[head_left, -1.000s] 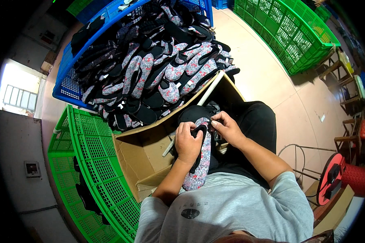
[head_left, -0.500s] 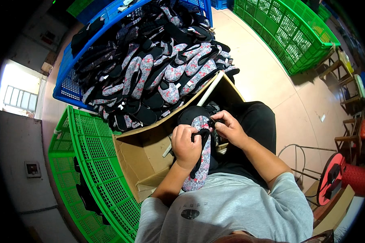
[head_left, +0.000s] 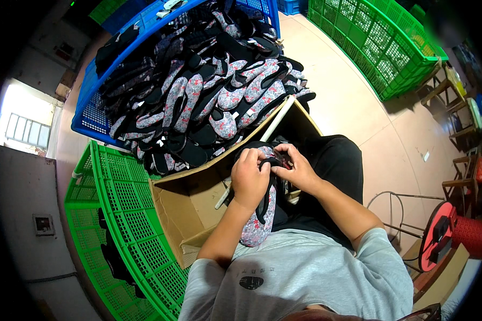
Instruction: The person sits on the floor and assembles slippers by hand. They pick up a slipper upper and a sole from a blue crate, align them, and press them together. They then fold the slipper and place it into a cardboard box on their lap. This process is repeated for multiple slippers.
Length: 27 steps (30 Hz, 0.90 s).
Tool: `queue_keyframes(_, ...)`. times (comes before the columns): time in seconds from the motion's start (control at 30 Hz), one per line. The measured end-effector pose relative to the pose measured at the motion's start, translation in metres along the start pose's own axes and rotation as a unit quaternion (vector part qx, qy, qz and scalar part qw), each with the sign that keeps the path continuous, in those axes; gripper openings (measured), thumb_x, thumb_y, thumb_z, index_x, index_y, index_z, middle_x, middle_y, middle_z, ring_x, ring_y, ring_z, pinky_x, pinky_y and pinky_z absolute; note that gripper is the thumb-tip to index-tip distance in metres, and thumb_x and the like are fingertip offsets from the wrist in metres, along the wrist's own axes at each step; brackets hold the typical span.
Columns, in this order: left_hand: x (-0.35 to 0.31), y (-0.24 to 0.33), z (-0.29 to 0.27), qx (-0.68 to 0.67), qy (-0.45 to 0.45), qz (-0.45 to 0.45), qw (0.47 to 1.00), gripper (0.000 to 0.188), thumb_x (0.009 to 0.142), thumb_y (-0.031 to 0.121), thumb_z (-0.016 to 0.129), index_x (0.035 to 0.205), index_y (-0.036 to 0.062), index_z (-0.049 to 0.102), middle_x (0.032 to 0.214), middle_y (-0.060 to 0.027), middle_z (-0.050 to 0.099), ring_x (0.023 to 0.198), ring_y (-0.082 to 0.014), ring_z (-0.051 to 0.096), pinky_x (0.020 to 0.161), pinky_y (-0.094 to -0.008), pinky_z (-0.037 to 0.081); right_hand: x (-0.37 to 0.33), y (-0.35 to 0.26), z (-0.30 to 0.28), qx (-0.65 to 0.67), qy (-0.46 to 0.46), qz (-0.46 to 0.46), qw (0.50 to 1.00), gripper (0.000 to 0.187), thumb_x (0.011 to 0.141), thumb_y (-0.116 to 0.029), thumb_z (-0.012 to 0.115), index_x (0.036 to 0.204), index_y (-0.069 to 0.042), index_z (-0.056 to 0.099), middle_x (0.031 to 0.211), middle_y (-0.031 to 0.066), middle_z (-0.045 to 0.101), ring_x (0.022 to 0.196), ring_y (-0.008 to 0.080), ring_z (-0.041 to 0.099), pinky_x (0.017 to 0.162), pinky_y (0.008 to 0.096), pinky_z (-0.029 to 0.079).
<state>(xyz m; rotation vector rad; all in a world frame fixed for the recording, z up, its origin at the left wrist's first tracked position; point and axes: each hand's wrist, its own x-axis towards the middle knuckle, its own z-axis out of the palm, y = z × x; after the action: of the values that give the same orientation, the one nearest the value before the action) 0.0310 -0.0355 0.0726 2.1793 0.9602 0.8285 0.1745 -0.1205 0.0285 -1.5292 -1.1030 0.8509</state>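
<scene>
Over my lap I hold a floral slipper [head_left: 259, 230] with grey, red and white print and black edging, its near end resting against my shirt. My left hand [head_left: 248, 175] is closed on the slipper's left side, thumb at the black rim of its opening. On the opposite side, my right hand [head_left: 298, 170] pinches the black edging, fingertips close to the left thumb. The slipper's far end is partly covered by my hands. Whether anything small sits between my right fingertips I cannot make out.
A blue crate [head_left: 88, 120] heaped with similar slippers [head_left: 222, 123] stands ahead to the left. An open cardboard box [head_left: 171, 206] with a white rod [head_left: 277, 120] sits before me. Green crates [head_left: 126, 214] are at left and far right [head_left: 353, 37]. A red round-topped object [head_left: 436, 235] stands right.
My right hand has moved left and closer to my left hand, onto the slipper's black edging. My left hand has shifted slightly farther up the slipper.
</scene>
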Motion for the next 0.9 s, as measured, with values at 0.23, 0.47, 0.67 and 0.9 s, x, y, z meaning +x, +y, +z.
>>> queue_keyframes(0.23, 0.007, 0.024, 0.019, 0.053, -0.024, 0.055, 0.997, 0.018, 0.070, -0.004, 0.062, 0.086, 0.0036, 0.059, 0.084, -0.0129, 0.057, 0.079, -0.0329, 0.059, 0.072, -0.0412, 0.048, 0.012, 0.016, 0.004, -0.072, 0.098, 0.047, 0.991, 0.052, 0.076, -0.003, 0.061, 0.126, -0.008, 0.049, 0.114, 0.0214, 0.063, 0.105, 0.0383, 0.062, 0.090, 0.0405, 0.048)
queue_keyframes(0.47, 0.007, 0.007, 0.022, 0.199, 0.014, 0.084, 0.976, 0.044, 0.067, -0.006, 0.059, 0.111, 0.0017, 0.061, 0.106, -0.0150, 0.058, 0.103, -0.0368, 0.055, 0.091, -0.0440, 0.045, 0.012, 0.023, 0.005, -0.079, 0.132, -0.007, 0.988, 0.058, 0.073, 0.008, 0.058, 0.128, -0.006, 0.048, 0.117, 0.0211, 0.062, 0.111, 0.0376, 0.060, 0.094, 0.0400, 0.047)
queue_keyframes(0.67, 0.007, -0.021, 0.035, 0.172, -0.010, 0.081, 0.982, 0.048, 0.067, -0.005, 0.059, 0.115, -0.0016, 0.061, 0.110, -0.0175, 0.062, 0.107, -0.0371, 0.056, 0.098, -0.0441, 0.043, 0.014, 0.017, 0.004, -0.112, 0.131, -0.048, 0.984, 0.049, 0.073, 0.006, 0.060, 0.121, -0.005, 0.057, 0.110, 0.0199, 0.064, 0.103, 0.0369, 0.061, 0.091, 0.0393, 0.048)
queue_keyframes(0.9, 0.000, -0.034, 0.012, 0.173, -0.056, 0.212, 0.960, 0.042, 0.063, 0.000, 0.061, 0.105, -0.0037, 0.063, 0.091, -0.0145, 0.061, 0.086, -0.0340, 0.056, 0.079, -0.0423, 0.046, 0.005, 0.023, 0.003, -0.116, 0.069, -0.069, 0.988, 0.035, 0.071, 0.004, 0.063, 0.105, -0.005, 0.067, 0.096, 0.0159, 0.067, 0.089, 0.0342, 0.062, 0.081, 0.0382, 0.049)
